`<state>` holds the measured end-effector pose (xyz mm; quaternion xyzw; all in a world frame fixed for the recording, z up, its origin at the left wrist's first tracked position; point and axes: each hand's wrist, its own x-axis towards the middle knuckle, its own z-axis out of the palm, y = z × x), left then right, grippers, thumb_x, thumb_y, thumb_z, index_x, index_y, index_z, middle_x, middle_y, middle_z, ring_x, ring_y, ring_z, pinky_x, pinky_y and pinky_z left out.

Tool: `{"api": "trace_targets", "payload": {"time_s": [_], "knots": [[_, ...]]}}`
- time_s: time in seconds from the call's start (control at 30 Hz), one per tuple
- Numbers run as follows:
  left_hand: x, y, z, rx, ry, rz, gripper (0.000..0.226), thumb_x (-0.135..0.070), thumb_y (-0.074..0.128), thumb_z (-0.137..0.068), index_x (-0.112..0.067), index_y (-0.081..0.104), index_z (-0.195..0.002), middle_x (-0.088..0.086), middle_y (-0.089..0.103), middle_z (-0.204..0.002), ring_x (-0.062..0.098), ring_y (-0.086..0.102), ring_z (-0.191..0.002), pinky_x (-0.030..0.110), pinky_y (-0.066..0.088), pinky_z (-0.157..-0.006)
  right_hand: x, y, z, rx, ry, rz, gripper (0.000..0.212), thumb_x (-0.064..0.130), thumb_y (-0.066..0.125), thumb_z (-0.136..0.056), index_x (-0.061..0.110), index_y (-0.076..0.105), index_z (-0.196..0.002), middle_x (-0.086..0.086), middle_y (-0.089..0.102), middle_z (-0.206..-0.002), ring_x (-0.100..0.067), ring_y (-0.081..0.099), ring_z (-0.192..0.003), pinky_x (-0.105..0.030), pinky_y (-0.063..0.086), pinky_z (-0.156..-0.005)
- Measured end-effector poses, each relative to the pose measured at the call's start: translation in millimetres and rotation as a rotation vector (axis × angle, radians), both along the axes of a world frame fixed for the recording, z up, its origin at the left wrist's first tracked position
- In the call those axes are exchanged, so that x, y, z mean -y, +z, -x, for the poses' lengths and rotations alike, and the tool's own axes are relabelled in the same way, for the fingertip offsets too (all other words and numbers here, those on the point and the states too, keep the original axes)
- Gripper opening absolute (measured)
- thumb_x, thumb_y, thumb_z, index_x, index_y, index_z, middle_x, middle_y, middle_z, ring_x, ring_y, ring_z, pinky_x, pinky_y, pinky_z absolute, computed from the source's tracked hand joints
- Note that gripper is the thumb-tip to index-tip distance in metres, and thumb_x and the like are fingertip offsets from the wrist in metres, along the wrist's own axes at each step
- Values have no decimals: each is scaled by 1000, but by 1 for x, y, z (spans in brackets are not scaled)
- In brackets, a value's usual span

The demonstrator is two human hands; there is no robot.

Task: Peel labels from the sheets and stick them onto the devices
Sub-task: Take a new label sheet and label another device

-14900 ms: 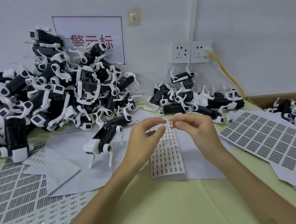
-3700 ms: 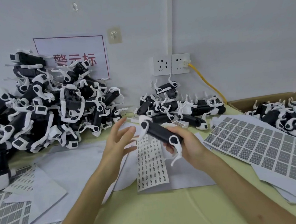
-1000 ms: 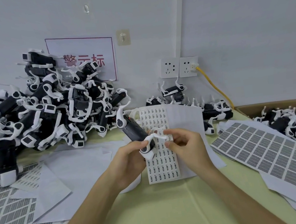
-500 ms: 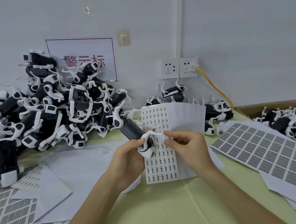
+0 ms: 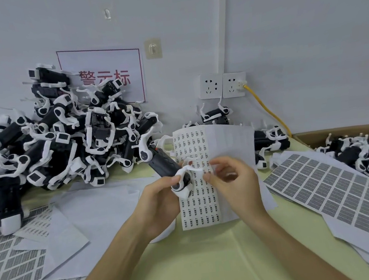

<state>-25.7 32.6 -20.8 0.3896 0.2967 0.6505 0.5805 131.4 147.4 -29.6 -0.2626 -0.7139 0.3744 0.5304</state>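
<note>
1. My left hand [image 5: 158,202] and right hand [image 5: 233,180] are bare — just skin over fingers and knuckles.
2. My left forearm [image 5: 114,256] and right forearm [image 5: 287,243] are bare too, slim and smooth — uncovered right down to the bottom edge of view.

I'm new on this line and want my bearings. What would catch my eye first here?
The big heap of black-and-white devices piled against the wall at the left stands out first. At centre, the left hand grips one device while the right hand pinches at a raised label sheet. More printed sheets spread across the table at the right.
</note>
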Motion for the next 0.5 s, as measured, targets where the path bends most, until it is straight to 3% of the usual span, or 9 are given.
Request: {"api": "trace_targets", "payload": {"time_s": [0.07,0.17,0.3,0.5], "knots": [[0,0,0,19,10,5,82,-24,82,-75,-4,49,-147,15,64,-138,29,62,-125,47,39,-115,2,0,0,31,-21,-96,26,20,88,-79,27,78,-102,11,66,-100,-4,65,-91,-16,51,-77],[1,0,1,35,26,8,85,-26,86,-71,-6,51,-146,13,65,-134,29,61,-122,48,35,-117,3,-2,0,86,-5,-167,21,20,85,-83,18,81,-104,11,66,-102,-2,64,-97,-12,47,-78],[3,1,0,-33,21,-2,90,-30,81,-77,-2,43,-153,22,52,-152,39,46,-143,57,22,-126,1,-5,0,112,0,-220,14,11,83,-83,14,81,-96,10,69,-96,-2,65,-93,-12,48,-77],[1,-5,-1,-105,83,6,77,-24,68,-82,-1,44,-151,17,59,-140,36,51,-138,56,28,-124,-3,-5,-2,73,14,-208,14,6,85,-80,13,82,-91,13,74,-88,-4,70,-84,-16,55,-77]]}}
